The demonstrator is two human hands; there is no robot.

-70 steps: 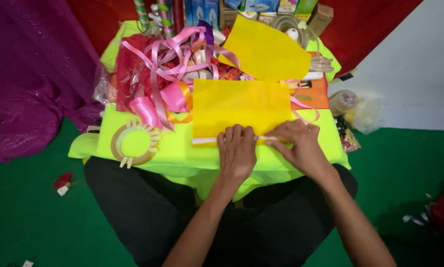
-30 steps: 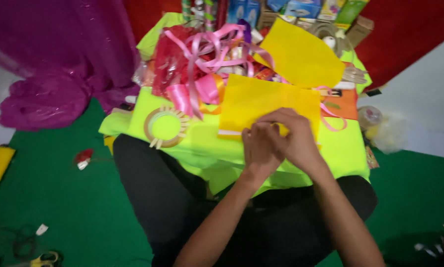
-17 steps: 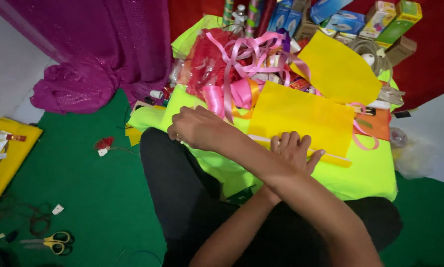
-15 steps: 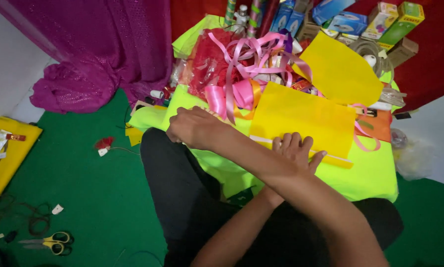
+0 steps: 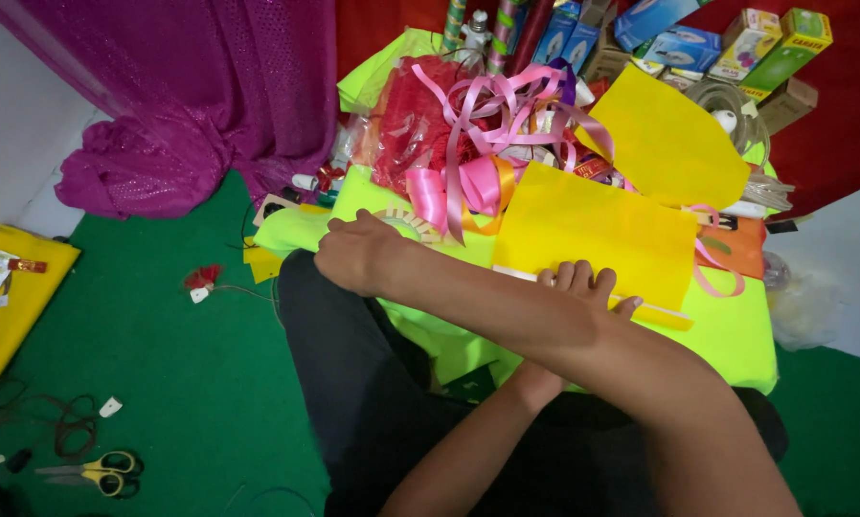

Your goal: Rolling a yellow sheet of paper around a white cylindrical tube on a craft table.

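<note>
Green floor, two yellow sheets (image 5: 593, 235), one scissors (image 5: 100, 471).

Pink ribbons (image 5: 487, 124) and boxes (image 5: 736, 43) crowd the far side; green floor (image 5: 162, 383) lies open

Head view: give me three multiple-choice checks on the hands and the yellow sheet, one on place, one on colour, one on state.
1. Where is the right hand?
A. At the ring of sticks
B. On the scissors
C. On the boxes

2. What colour is the cloth under the yellow sheet?
A. Purple
B. Neon green
C. White

3. How is the left hand?
A. Raised in the air
B. Holding ribbon
C. Flat on the sheet's near edge

Answers: 1 A, it crosses over the left arm to the ring. 2 B, bright green shows around the sheet. 3 C, fingers lie spread on the edge.
</note>
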